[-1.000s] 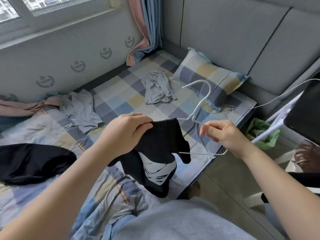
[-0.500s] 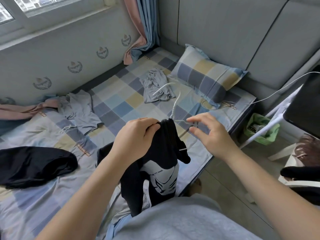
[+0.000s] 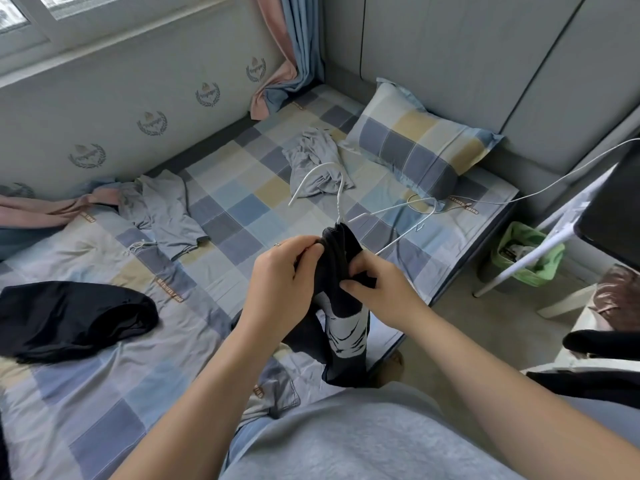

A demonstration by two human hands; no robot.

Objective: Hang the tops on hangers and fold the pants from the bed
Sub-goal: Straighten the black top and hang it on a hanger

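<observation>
No legible text: sheet (image 3: 221, 216) labels blurred.

We are in a bedroom of a home. We see a bed (image 3: 242, 209) with a checked sheet and a matching pillow (image 3: 419, 147), a curtain (image 3: 294, 53) beside the window (image 3: 52, 15), and clothes lying around.

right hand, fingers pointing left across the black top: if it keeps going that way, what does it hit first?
Most likely the left hand, gripping the same black top just beyond the right hand. Only bunched fabric lies between them; depth is unclear from one view.
</observation>
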